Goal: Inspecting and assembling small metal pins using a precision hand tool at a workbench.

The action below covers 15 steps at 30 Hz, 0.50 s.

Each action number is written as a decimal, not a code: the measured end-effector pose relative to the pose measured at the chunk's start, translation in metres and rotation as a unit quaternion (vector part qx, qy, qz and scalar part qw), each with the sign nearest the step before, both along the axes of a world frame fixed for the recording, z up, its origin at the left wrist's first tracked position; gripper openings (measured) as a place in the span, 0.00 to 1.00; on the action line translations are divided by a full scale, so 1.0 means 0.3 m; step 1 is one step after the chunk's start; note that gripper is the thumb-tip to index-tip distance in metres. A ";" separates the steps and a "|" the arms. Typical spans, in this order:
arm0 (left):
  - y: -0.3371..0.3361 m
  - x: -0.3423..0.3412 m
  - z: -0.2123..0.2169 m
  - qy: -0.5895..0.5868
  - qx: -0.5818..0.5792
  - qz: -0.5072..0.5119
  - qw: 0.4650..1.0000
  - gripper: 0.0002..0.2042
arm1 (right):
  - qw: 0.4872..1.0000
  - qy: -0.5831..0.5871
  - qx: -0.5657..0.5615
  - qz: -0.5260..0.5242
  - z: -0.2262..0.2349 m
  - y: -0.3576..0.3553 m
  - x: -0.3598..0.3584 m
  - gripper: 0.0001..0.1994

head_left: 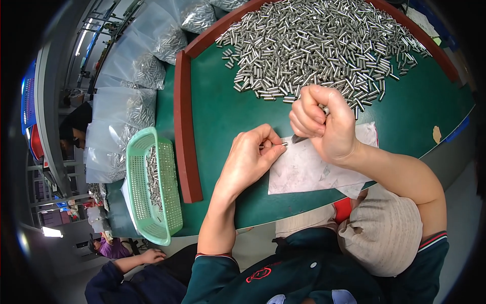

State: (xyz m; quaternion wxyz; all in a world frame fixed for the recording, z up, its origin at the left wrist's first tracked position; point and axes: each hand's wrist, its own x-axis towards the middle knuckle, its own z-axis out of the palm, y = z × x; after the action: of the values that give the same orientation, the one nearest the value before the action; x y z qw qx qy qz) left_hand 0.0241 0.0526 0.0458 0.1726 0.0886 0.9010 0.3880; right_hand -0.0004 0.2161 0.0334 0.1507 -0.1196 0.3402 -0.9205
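At the centre of the frame, the left hand (251, 158) pinches a small metal pin (284, 144) between thumb and fingers, while the right hand (329, 121), just right of it, is closed in a fist around a dark-tipped tool (298, 138) above a stained white cloth (319, 175). Far more pins lie in the heap (314, 50) at the top than in the green basket (175, 200) at lower left, so much seems left to handle.

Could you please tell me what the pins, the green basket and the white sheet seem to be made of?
Pins: probably polished metal, given their bright silvery glints.
Green basket: likely satin plastic; uniform colour, perforated walls.
White sheet: matt, creased and smudged; cloth or paper, I cannot tell.
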 end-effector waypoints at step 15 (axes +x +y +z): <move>0.004 0.005 -0.011 -0.008 0.018 0.025 0.999 0.06 | 1.000 0.008 0.019 0.000 -0.011 -0.024 0.022 0.19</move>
State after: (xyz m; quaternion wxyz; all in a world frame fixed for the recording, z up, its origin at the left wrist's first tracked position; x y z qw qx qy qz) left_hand 0.0256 0.0538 0.0424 0.1686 0.0662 0.8943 0.4092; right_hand 0.0061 0.2090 0.0301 0.1505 -0.1237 0.3589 -0.9128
